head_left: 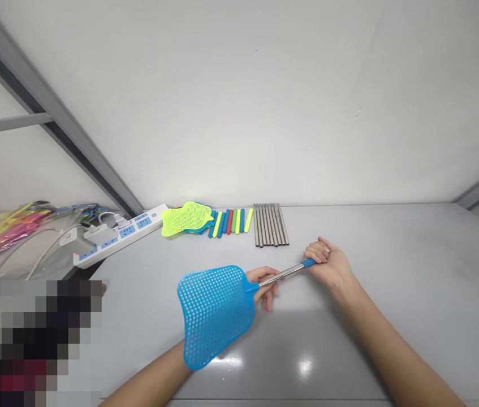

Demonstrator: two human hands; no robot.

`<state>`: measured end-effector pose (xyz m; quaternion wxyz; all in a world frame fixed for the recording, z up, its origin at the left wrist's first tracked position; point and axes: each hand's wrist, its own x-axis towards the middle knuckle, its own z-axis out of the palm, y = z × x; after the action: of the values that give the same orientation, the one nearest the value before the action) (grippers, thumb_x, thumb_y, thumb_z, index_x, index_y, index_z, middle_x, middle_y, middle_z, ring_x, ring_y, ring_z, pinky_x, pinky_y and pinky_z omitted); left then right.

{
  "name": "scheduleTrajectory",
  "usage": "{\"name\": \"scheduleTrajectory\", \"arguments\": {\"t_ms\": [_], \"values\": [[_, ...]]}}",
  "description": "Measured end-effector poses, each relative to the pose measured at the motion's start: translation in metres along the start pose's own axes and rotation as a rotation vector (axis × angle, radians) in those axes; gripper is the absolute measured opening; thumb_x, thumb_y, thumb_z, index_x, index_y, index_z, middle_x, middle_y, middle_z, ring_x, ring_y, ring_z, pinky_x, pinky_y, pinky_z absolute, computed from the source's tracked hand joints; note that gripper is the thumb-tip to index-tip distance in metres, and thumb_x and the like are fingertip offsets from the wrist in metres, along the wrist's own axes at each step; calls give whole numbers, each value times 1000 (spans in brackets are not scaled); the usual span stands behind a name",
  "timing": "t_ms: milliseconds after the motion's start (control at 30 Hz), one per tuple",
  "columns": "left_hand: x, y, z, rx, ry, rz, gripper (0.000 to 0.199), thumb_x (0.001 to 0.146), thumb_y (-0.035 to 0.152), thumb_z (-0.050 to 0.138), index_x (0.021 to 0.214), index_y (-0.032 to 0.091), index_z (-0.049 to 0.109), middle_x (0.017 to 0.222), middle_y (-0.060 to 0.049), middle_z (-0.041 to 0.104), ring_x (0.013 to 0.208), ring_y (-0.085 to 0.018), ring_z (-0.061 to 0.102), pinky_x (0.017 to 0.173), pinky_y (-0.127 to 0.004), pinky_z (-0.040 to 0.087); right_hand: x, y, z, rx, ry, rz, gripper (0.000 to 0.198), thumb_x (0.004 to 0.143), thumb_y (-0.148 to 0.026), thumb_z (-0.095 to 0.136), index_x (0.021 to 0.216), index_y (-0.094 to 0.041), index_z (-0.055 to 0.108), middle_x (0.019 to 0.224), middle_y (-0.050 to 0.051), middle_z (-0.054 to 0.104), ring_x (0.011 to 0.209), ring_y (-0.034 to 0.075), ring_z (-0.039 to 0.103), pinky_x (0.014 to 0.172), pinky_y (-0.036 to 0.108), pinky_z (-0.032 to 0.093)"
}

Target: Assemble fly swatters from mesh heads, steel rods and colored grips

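A blue fly swatter (218,314) with a perforated head and a telescopic metal rod (288,272) is held slantwise above the table. My right hand (328,263) is closed around the blue grip (309,263) at the rod's end. Behind the neck of the swatter is my left hand (267,294), its fingers loosely bent and apart. The rod crosses in front of that hand; whether the fingers touch it is unclear. The blue mesh hides part of the left wrist.
Yellow and blue swatter heads (188,217) lie stacked at the table's back. Beside them are rows of coloured grips (231,221) and metal rods (271,225). A white power strip (120,237) with plugs sits left, near bagged colourful items (5,229). A wall rises behind.
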<state>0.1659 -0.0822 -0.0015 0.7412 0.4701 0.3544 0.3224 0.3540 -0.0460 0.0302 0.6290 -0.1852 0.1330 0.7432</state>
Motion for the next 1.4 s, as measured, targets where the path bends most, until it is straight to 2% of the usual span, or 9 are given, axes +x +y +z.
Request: {"name": "scheduleTrajectory", "arguments": {"t_ms": [167,367,467,667,733,900,1100,1300,1400], "values": [[-2,22,-8,-425,-315,-292,44,81,46,33,102,14,53,78,-8,59,59,-14,55,61,-28,39,5,-10,0,-66,-6,46,32,77,-10,34,56,-21,13,39,-9,19,29,6,19,28,19,23],[-8,26,-4,-593,-451,-388,52,82,45,26,107,6,50,83,-12,59,66,-18,56,65,-30,36,9,-21,-1,-92,3,24,32,76,-9,34,56,-21,13,39,-9,19,29,6,20,28,19,23],[-5,25,-7,-679,-494,-385,58,79,52,26,109,7,48,98,-16,56,79,-24,56,70,-34,36,11,-31,-1,-95,-3,-25,32,75,-8,34,56,-21,13,38,-9,19,28,6,20,28,20,22],[-14,49,-9,-817,-360,-200,61,75,58,29,125,21,32,127,-13,37,111,-35,38,87,-52,23,14,-51,-3,-95,-17,-127,31,74,-7,31,55,-21,11,37,-9,17,27,7,20,27,19,23],[-19,58,-7,-821,-311,-171,64,74,59,30,125,21,31,127,-13,38,113,-34,36,88,-53,23,15,-55,-4,-98,-19,-152,31,74,-7,30,55,-21,10,36,-9,17,27,6,20,27,19,23],[-24,68,-4,-790,-173,-106,64,75,57,31,122,14,38,116,-12,52,113,-28,40,94,-42,26,15,-64,-6,-124,-40,-208,31,73,-6,30,55,-20,9,36,-8,16,27,6,20,27,19,23],[-19,57,-5,-782,-94,-78,47,78,43,40,116,15,44,112,-9,55,109,-26,46,94,-41,29,15,-67,-8,-184,-81,-254,33,70,-6,35,53,-20,10,36,-9,16,27,5,21,27,18,24],[-12,36,-11,-726,43,-254,38,75,27,53,108,10,51,102,-13,60,99,-26,53,91,-41,34,17,-66,-10,-212,-69,-280,31,68,-6,35,53,-19,12,36,-8,18,27,5,21,26,18,24],[-11,27,-8,-706,98,-257,37,73,26,56,106,9,52,101,-13,61,98,-26,54,90,-41,37,17,-66,-10,-215,-58,-310,31,68,-7,35,53,-20,12,36,-9,17,26,5,21,26,18,24]]}}
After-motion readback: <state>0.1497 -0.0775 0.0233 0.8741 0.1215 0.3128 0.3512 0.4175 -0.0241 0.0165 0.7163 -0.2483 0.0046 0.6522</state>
